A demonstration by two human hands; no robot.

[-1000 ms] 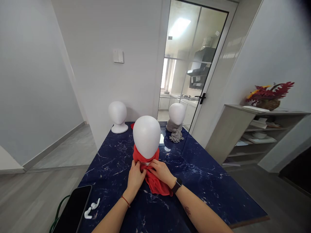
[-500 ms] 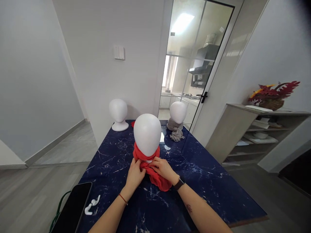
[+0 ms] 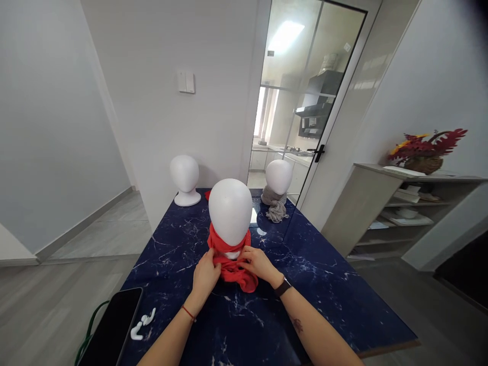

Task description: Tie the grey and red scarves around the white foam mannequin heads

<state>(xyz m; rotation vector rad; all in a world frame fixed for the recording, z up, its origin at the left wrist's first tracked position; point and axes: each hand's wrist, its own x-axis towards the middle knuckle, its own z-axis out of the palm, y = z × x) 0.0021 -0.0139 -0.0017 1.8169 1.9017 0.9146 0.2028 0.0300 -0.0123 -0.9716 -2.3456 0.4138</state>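
A white mannequin head [image 3: 230, 211] stands on the dark blue marbled table [image 3: 305, 284] in front of me. A red scarf [image 3: 237, 273] is wrapped around its neck, with a bunched part lying at the front and a strip of white showing between the folds. My left hand [image 3: 206, 274] grips the scarf at the left of the neck, fingers curled into the cloth. On the right side, my right hand [image 3: 259, 264] pinches the scarf's upper front edge. The folds hide some of my fingertips.
Behind, a bare mannequin head [image 3: 185, 179] stands at left, and another mannequin head [image 3: 279, 176] wears a grey scarf [image 3: 276, 204] at right. Red cloth [image 3: 207, 195] shows at the back. A phone [image 3: 110, 328] and white earbuds [image 3: 143, 324] lie at near left.
My hands have moved apart, the left one shifting left. The loose front of the red scarf has drawn up and in, now bunched closer beneath the neck.
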